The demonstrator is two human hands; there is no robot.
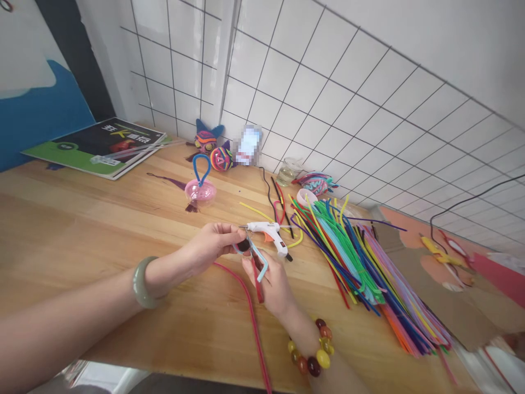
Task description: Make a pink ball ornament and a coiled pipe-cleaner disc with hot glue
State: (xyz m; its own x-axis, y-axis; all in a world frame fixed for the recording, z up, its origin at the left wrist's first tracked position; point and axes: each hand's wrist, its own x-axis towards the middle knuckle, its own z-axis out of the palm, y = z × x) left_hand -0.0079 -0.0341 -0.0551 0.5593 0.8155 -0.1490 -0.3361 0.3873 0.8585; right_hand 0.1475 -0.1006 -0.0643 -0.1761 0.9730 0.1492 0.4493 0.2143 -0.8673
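My left hand (219, 241), with a jade bangle on its wrist, pinches a small black round piece (243, 244) that has light blue pipe cleaner around it. In my right hand (273, 282) are red-handled pliers or scissors (257, 273); which of the two I cannot tell. Their tip meets the piece at my left fingertips. A light blue pipe cleaner end (261, 264) sticks out over the right fingers. Just beyond the hands lies a white glue gun (268, 232) with an orange trigger. A long red pipe cleaner (248, 306) runs down to the table's front edge.
Bundled colored pipe cleaners (353, 251) cover the right side. Behind are a pink dish with a blue loop (200, 190), two yarn-wrapped figures (207, 139), a phone (248, 145) and a glass cup (287, 171). A book (98, 145) lies back left; cardboard (443, 295) lies right.
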